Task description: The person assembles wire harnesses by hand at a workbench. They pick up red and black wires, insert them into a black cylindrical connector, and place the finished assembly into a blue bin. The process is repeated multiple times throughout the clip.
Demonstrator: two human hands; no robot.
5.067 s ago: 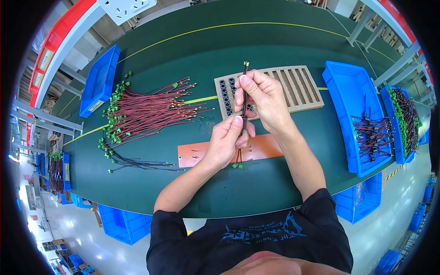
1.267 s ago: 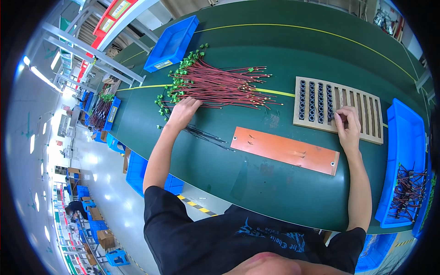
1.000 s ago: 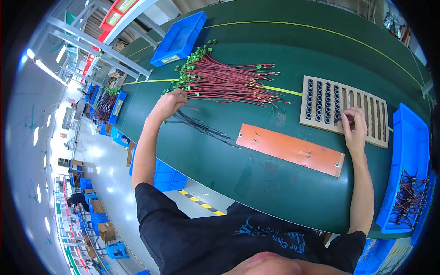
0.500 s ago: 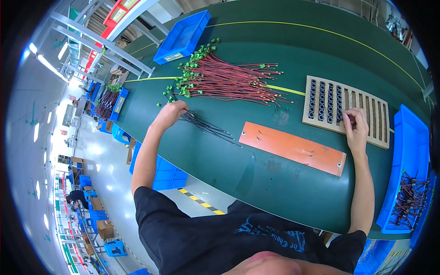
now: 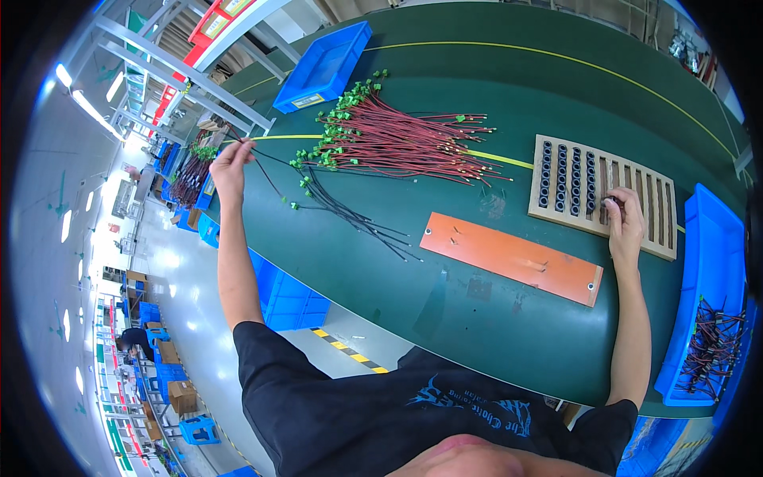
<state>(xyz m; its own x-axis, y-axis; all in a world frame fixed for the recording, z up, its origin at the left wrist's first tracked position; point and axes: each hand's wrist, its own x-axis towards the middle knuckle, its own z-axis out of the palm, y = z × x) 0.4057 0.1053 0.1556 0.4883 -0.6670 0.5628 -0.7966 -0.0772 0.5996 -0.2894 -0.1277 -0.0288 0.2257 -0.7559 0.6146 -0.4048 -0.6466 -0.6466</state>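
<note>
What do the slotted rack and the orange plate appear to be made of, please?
The slotted rack looks like matte wood or fibreboard, judging by its tan, dull surface. The orange plate is perhaps smooth plastic or laminate, given its uniform base colour and faint sheen; which is unclear.

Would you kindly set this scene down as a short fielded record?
Left hand: pinches thin wires
Right hand: fingertips at the slotted tray; grip partly hidden
Tray contents: black cylinders in left-hand slots
Pile: red wires with green connectors
Beside pile: black wires
Nearer the person: orange plate
Far right: blue bin with wire bundles
</note>
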